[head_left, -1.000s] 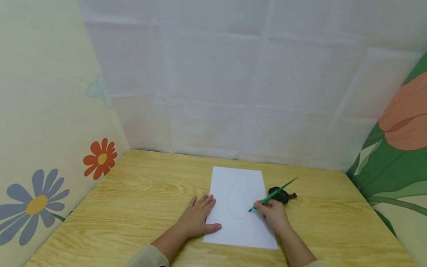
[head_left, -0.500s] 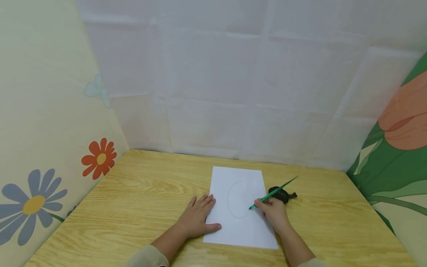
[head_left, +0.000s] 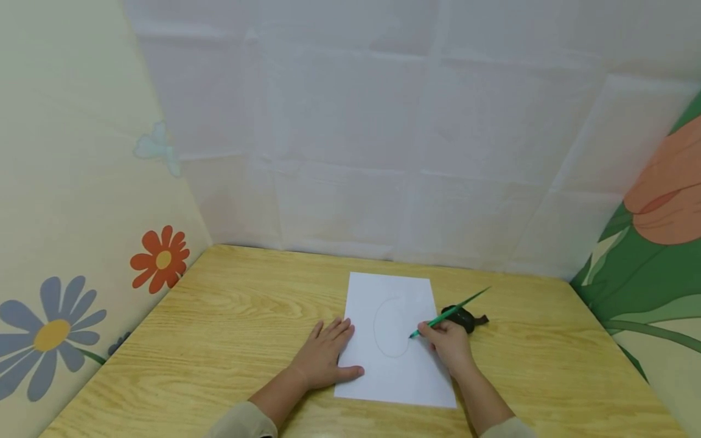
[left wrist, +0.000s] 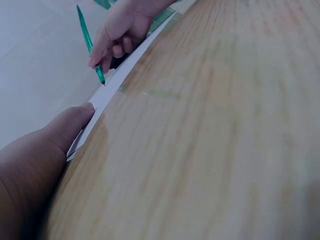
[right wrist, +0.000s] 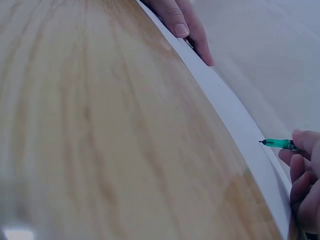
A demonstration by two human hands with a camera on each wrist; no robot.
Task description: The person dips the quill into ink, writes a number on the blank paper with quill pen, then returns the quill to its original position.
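Note:
A white sheet of paper (head_left: pixel 364 380) lies on the wooden table. On it runs a thin curved outline (head_left: pixel 375 328), rounded at the left and bottom, with a gap at its upper right. My right hand (head_left: pixel 451 350) pinches a green pen (head_left: pixel 446 315) between thumb and fingers, tip down at the line's lower right end. The right wrist view shows the pen's dark point (right wrist: pixel 262 142) at the paper. Fingers spread, my left hand (head_left: pixel 325 359) rests over the sheet's left edge, the thumb lying on the paper.
Just beyond my right hand sits a black rounded object (head_left: pixel 462 321) with a short flat tail, partly covered by the pen. A white cloth (head_left: pixel 339 152) hangs behind the table (head_left: pixel 246 304). Flower-printed panels stand at the left (head_left: pixel 82 213) and right (head_left: pixel 657 274).
The pen tip has moved slightly up and away along the outline's right side, my right hand moving with it. My left hand and the paper keep their places.

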